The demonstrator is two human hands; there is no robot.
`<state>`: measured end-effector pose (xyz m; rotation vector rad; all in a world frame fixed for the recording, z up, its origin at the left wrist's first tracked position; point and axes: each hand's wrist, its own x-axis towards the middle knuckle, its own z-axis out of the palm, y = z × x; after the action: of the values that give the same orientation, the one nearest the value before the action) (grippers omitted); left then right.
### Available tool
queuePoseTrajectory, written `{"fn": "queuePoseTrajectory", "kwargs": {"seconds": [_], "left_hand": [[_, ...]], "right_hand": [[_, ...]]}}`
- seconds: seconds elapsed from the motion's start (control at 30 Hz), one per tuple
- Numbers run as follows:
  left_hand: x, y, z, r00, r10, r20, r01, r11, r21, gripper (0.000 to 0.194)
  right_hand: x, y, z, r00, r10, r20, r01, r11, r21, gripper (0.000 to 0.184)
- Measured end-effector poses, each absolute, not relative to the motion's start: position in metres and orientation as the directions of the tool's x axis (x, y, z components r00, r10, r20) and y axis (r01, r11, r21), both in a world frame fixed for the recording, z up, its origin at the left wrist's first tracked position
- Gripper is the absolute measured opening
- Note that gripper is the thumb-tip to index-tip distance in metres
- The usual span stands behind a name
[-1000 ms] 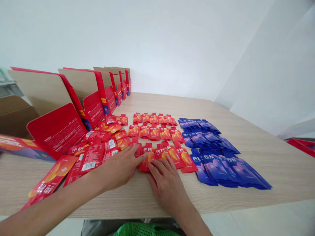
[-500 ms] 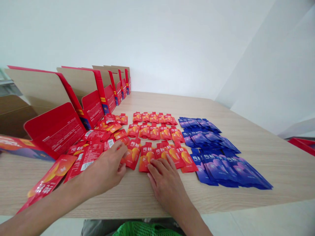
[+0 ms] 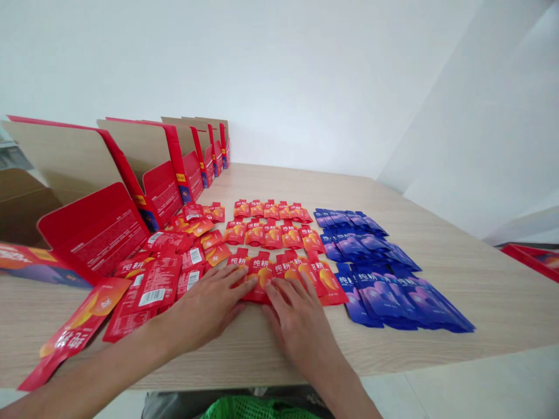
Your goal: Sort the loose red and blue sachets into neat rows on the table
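Note:
My left hand (image 3: 213, 299) lies with fingers stretched over the lower part of a red pouch (image 3: 239, 258) at the left end of the nearest row. Its fingertips also reach a neighbouring red pouch (image 3: 261, 266). My right hand (image 3: 299, 320) rests with its fingers extended on the overlapping red pouches (image 3: 321, 272) in the same row. Neither hand grips anything; both press from above. Behind them lie two more rows of red pouches (image 3: 273, 234). Left of my hands is a loose heap of red pouches (image 3: 159, 279), some with barcodes upward.
Blue pouches (image 3: 384, 291) overlap in three rows at the right. Open red cartons (image 3: 100, 233) stand in a line along the table's left side, flaps raised. A red box (image 3: 530, 259) shows at the far right edge. A white wall rises behind the table (image 3: 437, 256).
My left hand has gone from pinching the leftmost front pouch to lying flat over it. That pouch has shifted right, against its neighbour. My right hand has barely moved.

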<state>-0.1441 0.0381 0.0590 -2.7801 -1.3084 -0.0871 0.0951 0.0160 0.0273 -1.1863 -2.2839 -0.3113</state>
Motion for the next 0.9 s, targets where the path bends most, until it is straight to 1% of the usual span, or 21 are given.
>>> {"fn": "queuePoseTrajectory", "kwargs": {"seconds": [0.07, 0.13, 0.23, 0.3, 0.4, 0.57, 0.63, 0.73, 0.83, 0.9], "left_hand": [[-0.145, 0.040, 0.059, 0.633, 0.770, 0.080, 0.774, -0.631, -0.056, 0.051], [-0.145, 0.041, 0.060, 0.628, 0.773, 0.084, 0.778, -0.625, -0.061, 0.050], [-0.145, 0.041, 0.060, 0.620, 0.776, 0.113, 0.784, -0.619, -0.047, 0.050], [-0.143, 0.041, 0.060, 0.621, 0.774, 0.124, 0.783, -0.621, -0.039, 0.051], [-0.137, 0.040, 0.061, 0.618, 0.777, 0.119, 0.785, -0.619, -0.033, 0.053], [-0.122, 0.036, 0.059, 0.618, 0.770, 0.158, 0.782, -0.622, -0.024, 0.066], [-0.117, 0.032, 0.058, 0.615, 0.767, 0.182, 0.782, -0.623, -0.014, 0.063], [-0.116, 0.034, 0.064, 0.602, 0.770, 0.210, 0.787, -0.617, 0.009, 0.058], [-0.131, 0.058, 0.087, 0.560, 0.800, 0.215, 0.814, -0.579, 0.038, 0.055], [-0.150, 0.089, 0.111, 0.472, 0.862, 0.188, 0.875, -0.484, 0.025, 0.052]], "right_hand": [[0.113, 0.015, 0.031, -0.433, 0.709, 0.556, 0.839, 0.543, -0.038, 0.028], [0.133, 0.016, 0.031, -0.386, 0.751, 0.536, 0.885, 0.465, -0.013, 0.030], [0.157, 0.019, 0.026, -0.310, 0.826, 0.472, 0.942, 0.335, 0.033, 0.037], [0.164, 0.021, 0.022, -0.284, 0.860, 0.425, 0.956, 0.290, 0.051, 0.036], [0.162, 0.020, 0.022, -0.280, 0.877, 0.391, 0.958, 0.280, 0.058, 0.033], [0.154, 0.017, 0.029, -0.295, 0.875, 0.383, 0.952, 0.306, 0.034, 0.037], [0.153, 0.017, 0.030, -0.299, 0.872, 0.388, 0.949, 0.314, 0.027, 0.038], [0.154, 0.018, 0.026, -0.310, 0.848, 0.429, 0.944, 0.328, 0.033, 0.037], [0.151, 0.018, 0.020, -0.304, 0.773, 0.557, 0.940, 0.337, 0.045, 0.051], [0.148, 0.017, 0.017, -0.287, 0.712, 0.640, 0.940, 0.339, 0.044, 0.061]]}}
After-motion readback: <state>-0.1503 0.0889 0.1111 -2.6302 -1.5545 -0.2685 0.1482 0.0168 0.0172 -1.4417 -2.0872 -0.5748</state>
